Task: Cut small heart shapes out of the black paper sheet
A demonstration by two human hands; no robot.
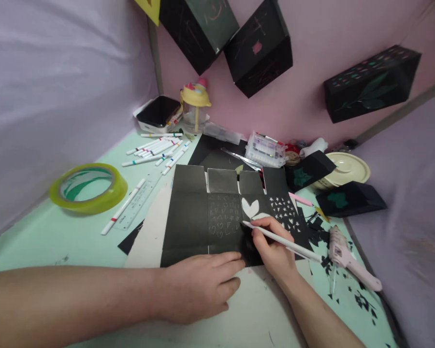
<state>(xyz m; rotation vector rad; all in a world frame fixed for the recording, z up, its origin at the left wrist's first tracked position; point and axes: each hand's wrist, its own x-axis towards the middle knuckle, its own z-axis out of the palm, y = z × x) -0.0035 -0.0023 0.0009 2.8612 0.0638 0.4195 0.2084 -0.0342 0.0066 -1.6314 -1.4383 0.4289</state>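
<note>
A black card (184, 217) lies flat on a white sheet (148, 244) on the pale green bench (68, 237), directly in front of the person. It is matt and creased into panels, with four flaps along its far edge parted by three slits. One panel bears rows of faint pale outlines, some of them hearts; the next shows white leaf shapes, partly hidden by a hand; the one at the right is scattered with small white stars, too many and too covered to count.

The two hands are apart. The right hand (277, 253) is closed around one white pen (286, 241), its tip at the card near the leaf shapes. The left hand (206, 287) is palm down and relaxed, fingertips at the card's near edge.

Around them are one roll of tape (89, 206), one clear ruler (137, 209) with a single marker (123, 208) beside it, and a pile of markers (155, 147) that overlap too much to count. There is one phone (159, 110), one bottle (195, 113) and one glue gun (348, 256) near black scraps (364, 302). Two black boxes with green leaves (310, 170) stand at the right; three more black boxes (261, 53) are up against the pink wall (304, 29).
</note>
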